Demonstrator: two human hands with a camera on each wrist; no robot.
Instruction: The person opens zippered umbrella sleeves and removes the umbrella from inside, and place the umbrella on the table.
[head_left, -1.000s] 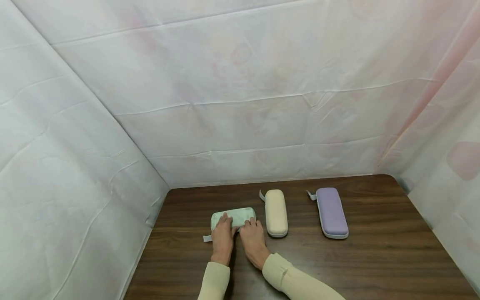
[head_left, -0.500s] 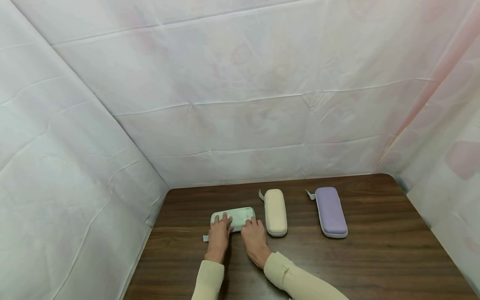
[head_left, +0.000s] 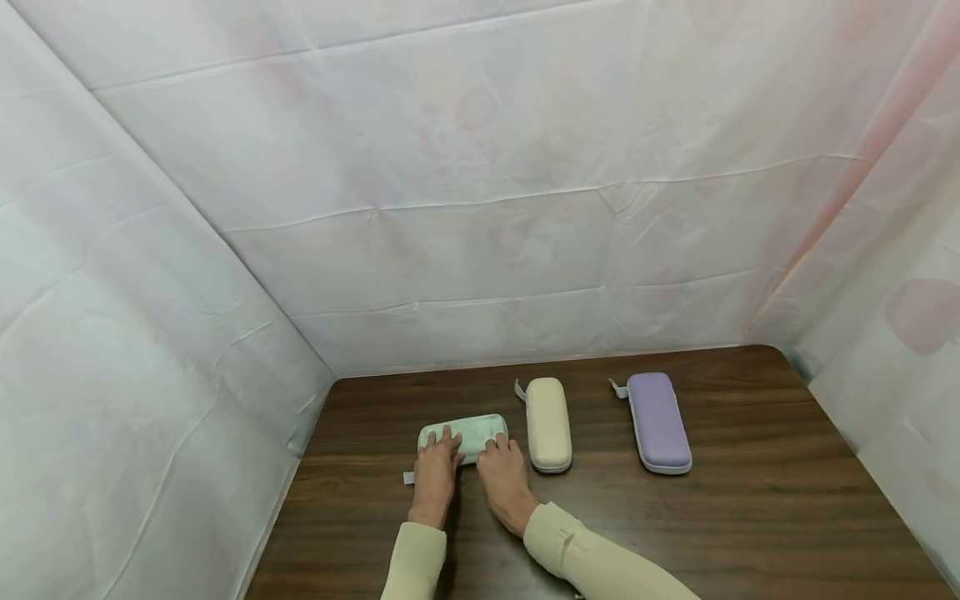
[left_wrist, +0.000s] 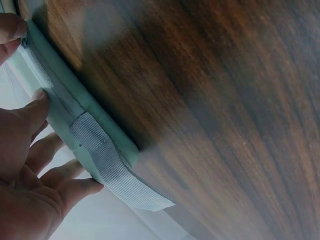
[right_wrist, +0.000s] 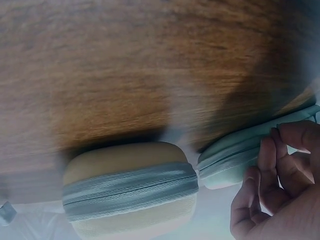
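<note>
A mint green zip case (head_left: 477,433) lies crosswise on the left part of the table, its grey strap (left_wrist: 120,167) sticking out at the left end. My left hand (head_left: 435,475) holds it there, fingers spread over the top and thumb against the near edge. Closer to the right end, my right hand (head_left: 504,479) pinches the small zipper pull (left_wrist: 23,41) on the near side between thumb and fingertips. The grey zipper band (right_wrist: 230,162) looks shut along the right end. Fingers hide most of the pull.
A cream case (head_left: 548,425) lies just right of the green one, close to my right hand. Farther right is a purple case (head_left: 660,421). The dark wooden table (head_left: 750,517) meets hanging white cloth (head_left: 450,250) at the back and sides.
My left hand has shifted left along the green case, baring more of its top. My right hand stays at nearly the same spot. The cream and purple cases lie as before.
</note>
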